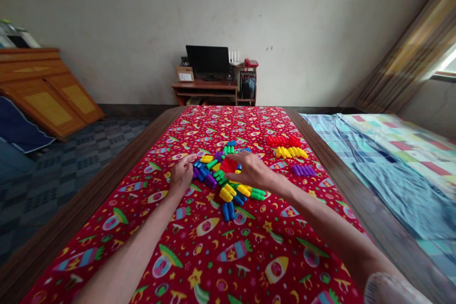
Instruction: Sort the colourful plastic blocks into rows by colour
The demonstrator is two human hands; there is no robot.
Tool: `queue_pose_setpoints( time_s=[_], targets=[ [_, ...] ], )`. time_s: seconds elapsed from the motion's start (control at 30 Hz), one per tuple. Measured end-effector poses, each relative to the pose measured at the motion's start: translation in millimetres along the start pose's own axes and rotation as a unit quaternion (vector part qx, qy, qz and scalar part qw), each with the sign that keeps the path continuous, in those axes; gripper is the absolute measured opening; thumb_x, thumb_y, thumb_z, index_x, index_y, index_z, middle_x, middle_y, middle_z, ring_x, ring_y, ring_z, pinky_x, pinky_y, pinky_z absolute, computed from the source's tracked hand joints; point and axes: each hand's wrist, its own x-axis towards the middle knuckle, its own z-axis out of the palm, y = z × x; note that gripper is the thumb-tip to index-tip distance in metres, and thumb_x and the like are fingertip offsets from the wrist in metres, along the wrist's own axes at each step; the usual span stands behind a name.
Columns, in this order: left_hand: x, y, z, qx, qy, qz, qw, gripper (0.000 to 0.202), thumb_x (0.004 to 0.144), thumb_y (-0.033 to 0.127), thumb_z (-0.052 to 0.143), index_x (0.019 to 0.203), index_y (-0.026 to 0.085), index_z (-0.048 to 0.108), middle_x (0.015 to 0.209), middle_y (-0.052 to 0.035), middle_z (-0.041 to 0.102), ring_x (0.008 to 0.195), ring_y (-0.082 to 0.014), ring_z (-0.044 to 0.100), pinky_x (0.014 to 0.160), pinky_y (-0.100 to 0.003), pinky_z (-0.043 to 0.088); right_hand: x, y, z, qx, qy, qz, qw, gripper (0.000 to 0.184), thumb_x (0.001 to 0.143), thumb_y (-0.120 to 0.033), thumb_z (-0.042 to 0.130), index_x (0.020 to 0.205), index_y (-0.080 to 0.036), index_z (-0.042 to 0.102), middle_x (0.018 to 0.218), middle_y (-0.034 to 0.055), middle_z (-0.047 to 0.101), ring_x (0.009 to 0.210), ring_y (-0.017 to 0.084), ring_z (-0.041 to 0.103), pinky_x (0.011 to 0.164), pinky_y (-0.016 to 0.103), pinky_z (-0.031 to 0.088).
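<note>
A loose pile of plastic building pieces in green, yellow, blue and purple lies on a patterned red cloth (210, 242). My left hand (181, 174) rests at the pile's left edge, loosely curled with fingers apart, close to blue pieces (202, 171) and a purple piece (210, 181). Over the middle of the pile is my right hand (252, 169), with a bright red piece (228, 166) between its thumb and fingers. Parts of the pile are hidden beneath this hand. Nearer me lie yellow pieces (227, 193) and a blue pair (228, 211).
Sorted rows stand right of the pile: red pieces (283, 141), yellow pieces (291, 152) and purple pieces (304, 171). A bed (384, 166) adjoins the table's right side. Beyond the far edge, a desk (210, 85) holds a monitor (208, 62). A wooden cabinet (46, 90) is at left.
</note>
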Motion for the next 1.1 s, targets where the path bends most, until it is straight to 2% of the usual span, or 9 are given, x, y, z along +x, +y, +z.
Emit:
queue_pose_setpoints(
  time_s=[0.07,0.17,0.3,0.4,0.6,0.8,0.87,0.97,1.1],
  targets=[
    [0,0,-0.8,-0.001,-0.004,-0.002,1.000,0.038,0.073,0.023,0.041,0.099,0.018,0.068,0.101,-0.0070,0.074,0.095,-0.0216,0.069,0.092,-0.038,0.053,-2,34,-18,-0.015,0.036,0.108,0.993,0.028,0.086,-0.042,0.059,0.092,-0.016,0.068,0.074,0.0033,0.066,0.067,0.014,0.058,0.064,0.024,0.037],
    [0,3,-2.2,0.001,-0.011,-0.002,1.000,0.038,0.073,0.022,0.042,0.100,0.018,0.068,0.101,-0.0069,0.075,0.096,-0.0219,0.069,0.092,-0.038,0.053,-4,89,-43,-0.099,0.066,0.241,0.963,0.030,0.086,-0.041,0.058,0.088,-0.013,0.069,0.073,0.0051,0.067,0.068,0.015,0.059,0.062,0.023,0.035],
    [0,5,-3.3,0.011,-0.019,-0.014,1.000,0.039,0.072,0.019,0.041,0.100,0.018,0.068,0.101,-0.0069,0.075,0.097,-0.0220,0.069,0.092,-0.038,0.053,-5,143,-65,-0.207,0.027,0.374,0.904,0.034,0.088,-0.044,0.056,0.092,-0.013,0.069,0.089,0.0132,0.070,0.084,0.022,0.063,0.069,0.027,0.040],
    [0,3,-3.4,0.021,-0.023,-0.013,0.999,0.041,0.072,0.019,0.040,0.102,0.019,0.069,0.102,-0.0061,0.075,0.098,-0.0218,0.069,0.092,-0.037,0.053,-3,159,-69,-0.237,-0.025,0.405,0.883,0.032,0.089,-0.039,0.055,0.102,-0.014,0.069,0.105,0.0175,0.067,0.101,0.028,0.061,0.081,0.033,0.044],
    [0,2,-4.2,0.030,-0.022,-0.009,0.999,0.041,0.072,0.019,0.040,0.100,0.020,0.070,0.100,-0.0057,0.075,0.097,-0.0222,0.070,0.090,-0.036,0.054,0,166,-55,-0.265,-0.094,0.370,0.886,0.029,0.091,-0.027,0.049,0.111,-0.014,0.066,0.118,0.0182,0.063,0.113,0.033,0.055,0.094,0.048,0.040],
    [-2,7,-5.5,0.034,-0.023,-0.009,0.999,0.039,0.074,0.019,0.041,0.099,0.020,0.070,0.102,-0.0054,0.075,0.096,-0.0214,0.070,0.089,-0.034,0.054,2,163,-52,-0.267,-0.079,0.363,0.889,0.026,0.091,-0.023,0.048,0.102,-0.013,0.069,0.109,0.0212,0.066,0.110,0.037,0.055,0.094,0.056,0.036],
    [-3,8,-5.4,0.034,-0.022,-0.008,0.999,0.039,0.074,0.018,0.040,0.100,0.018,0.069,0.101,-0.0058,0.075,0.096,-0.0213,0.070,0.089,-0.034,0.054,3,155,-57,-0.276,-0.059,0.364,0.888,0.028,0.093,-0.024,0.045,0.098,-0.012,0.070,0.106,0.0209,0.067,0.108,0.036,0.056,0.093,0.052,0.037],
    [-4,11,-5.3,0.038,-0.024,-0.008,0.999,0.040,0.074,0.017,0.039,0.100,0.018,0.069,0.101,-0.0056,0.075,0.095,-0.0210,0.070,0.089,-0.034,0.054,5,130,-61,-0.276,-0.039,0.336,0.900,0.032,0.096,-0.027,0.040,0.097,-0.014,0.069,0.101,0.0180,0.068,0.098,0.029,0.061,0.083,0.039,0.042],
    [-5,16,-6.2,0.043,-0.025,-0.005,0.999,0.039,0.075,0.017,0.039,0.100,0.019,0.069,0.102,-0.0052,0.075,0.097,-0.0212,0.069,0.091,-0.035,0.054,-2,78,-48,-0.195,-0.070,0.185,0.961,0.031,0.098,-0.026,0.039,0.097,-0.015,0.068,0.084,0.0103,0.069,0.074,0.018,0.061,0.064,0.026,0.038]
  ],
)
